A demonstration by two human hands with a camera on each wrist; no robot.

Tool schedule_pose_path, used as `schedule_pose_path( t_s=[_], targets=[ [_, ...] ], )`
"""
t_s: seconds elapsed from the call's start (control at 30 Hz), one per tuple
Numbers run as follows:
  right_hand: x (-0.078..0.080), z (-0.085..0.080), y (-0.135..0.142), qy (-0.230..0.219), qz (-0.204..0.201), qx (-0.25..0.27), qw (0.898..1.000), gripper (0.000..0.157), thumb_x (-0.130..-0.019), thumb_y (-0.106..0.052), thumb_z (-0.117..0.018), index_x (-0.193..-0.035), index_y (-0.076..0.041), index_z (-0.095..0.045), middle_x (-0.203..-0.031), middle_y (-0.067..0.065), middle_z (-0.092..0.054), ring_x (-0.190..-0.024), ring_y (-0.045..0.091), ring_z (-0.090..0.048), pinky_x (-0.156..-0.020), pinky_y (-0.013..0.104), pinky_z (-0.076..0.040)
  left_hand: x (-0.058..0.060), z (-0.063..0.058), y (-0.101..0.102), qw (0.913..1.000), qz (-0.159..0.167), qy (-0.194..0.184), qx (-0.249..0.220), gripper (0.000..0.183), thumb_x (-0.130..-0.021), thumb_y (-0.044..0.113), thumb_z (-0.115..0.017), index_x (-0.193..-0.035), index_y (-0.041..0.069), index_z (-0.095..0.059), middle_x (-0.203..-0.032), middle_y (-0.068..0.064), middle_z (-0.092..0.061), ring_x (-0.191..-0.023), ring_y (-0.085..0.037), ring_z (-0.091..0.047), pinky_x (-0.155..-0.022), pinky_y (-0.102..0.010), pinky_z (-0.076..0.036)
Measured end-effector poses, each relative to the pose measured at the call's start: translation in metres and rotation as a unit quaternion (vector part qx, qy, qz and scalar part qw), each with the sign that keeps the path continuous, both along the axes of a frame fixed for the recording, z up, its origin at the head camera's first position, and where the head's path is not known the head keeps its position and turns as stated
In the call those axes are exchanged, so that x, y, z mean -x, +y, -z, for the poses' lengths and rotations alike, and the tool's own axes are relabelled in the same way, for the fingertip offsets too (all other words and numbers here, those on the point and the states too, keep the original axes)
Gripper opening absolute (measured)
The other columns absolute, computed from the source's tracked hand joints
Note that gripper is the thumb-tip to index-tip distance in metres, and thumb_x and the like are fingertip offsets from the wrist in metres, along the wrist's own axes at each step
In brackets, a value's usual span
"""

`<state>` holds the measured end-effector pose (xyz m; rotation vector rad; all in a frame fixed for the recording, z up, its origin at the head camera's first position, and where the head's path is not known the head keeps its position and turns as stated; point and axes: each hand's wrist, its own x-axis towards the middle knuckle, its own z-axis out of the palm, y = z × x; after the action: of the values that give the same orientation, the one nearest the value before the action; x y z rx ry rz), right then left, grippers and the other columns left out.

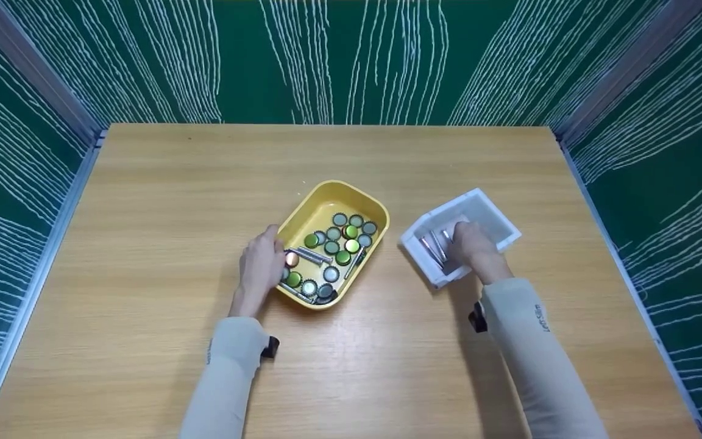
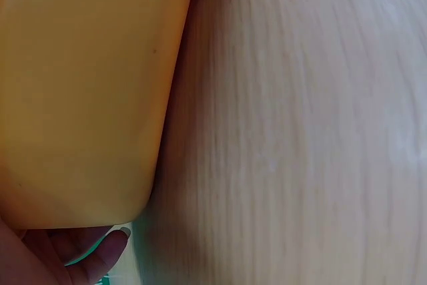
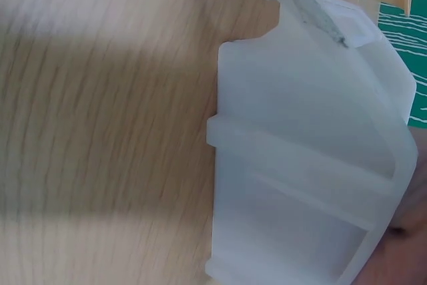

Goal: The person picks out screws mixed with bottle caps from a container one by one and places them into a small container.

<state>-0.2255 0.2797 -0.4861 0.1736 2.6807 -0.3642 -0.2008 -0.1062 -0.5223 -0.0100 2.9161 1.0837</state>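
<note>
A yellow tray holds several bottle caps and shiny metal screws. At its left rim my left hand grips the side wall, fingers over the edge. In the left wrist view the tray's outer wall fills the left part, and curled fingers show under its end. My right hand reaches down into a white bin, beside several slim metal pieces lying there. Its fingertips are hidden, and I cannot tell whether they hold anything. The right wrist view shows mostly the bin's outer wall.
Both containers stand on a light wooden table, with a gap between the tray and the bin. Green panels with white streaks border the table at the back and sides.
</note>
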Motion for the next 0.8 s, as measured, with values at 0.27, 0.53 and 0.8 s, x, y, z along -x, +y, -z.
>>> schedule_pose_path(
  t_s=[0.27, 0.53, 0.8],
  targets=[
    [0.0, -0.003, 0.003, 0.052, -0.004, 0.016, 0.999, 0.022, -0.09, -0.004, -0.053, -0.109, 0.007, -0.058, -0.099, 0.021, -0.063, -0.088, 0.03, -0.06, -0.077, 0.039, -0.053, 0.0, 0.001, 0.0, 1.0, -0.001, 0.005, 0.0, 0.039, -0.101, 0.017, -0.046, -0.139, 0.006, -0.051, -0.125, -0.022, -0.065, -0.106, -0.042, -0.065, -0.089, -0.055, -0.053],
    [-0.004, -0.012, 0.001, 0.147, -0.024, 0.037, 0.988, 0.027, -0.09, -0.011, -0.05, -0.107, 0.007, -0.061, -0.098, 0.028, -0.067, -0.082, 0.033, -0.062, -0.071, 0.043, -0.053, -0.001, 0.001, 0.001, 0.9998, -0.003, 0.018, 0.008, 0.035, -0.1, 0.015, -0.045, -0.133, 0.007, -0.055, -0.116, -0.021, -0.068, -0.101, -0.042, -0.066, -0.083, -0.055, -0.054],
    [-0.003, -0.02, -0.014, 0.202, 0.005, 0.087, 0.975, 0.025, -0.097, -0.016, -0.048, -0.111, 0.001, -0.06, -0.096, 0.019, -0.067, -0.073, 0.024, -0.061, -0.057, 0.028, -0.046, 0.0, 0.001, 0.0, 0.9999, -0.003, 0.009, 0.01, 0.033, -0.101, 0.015, -0.045, -0.13, 0.006, -0.057, -0.106, -0.018, -0.069, -0.094, -0.038, -0.066, -0.08, -0.051, -0.054]
  ],
)
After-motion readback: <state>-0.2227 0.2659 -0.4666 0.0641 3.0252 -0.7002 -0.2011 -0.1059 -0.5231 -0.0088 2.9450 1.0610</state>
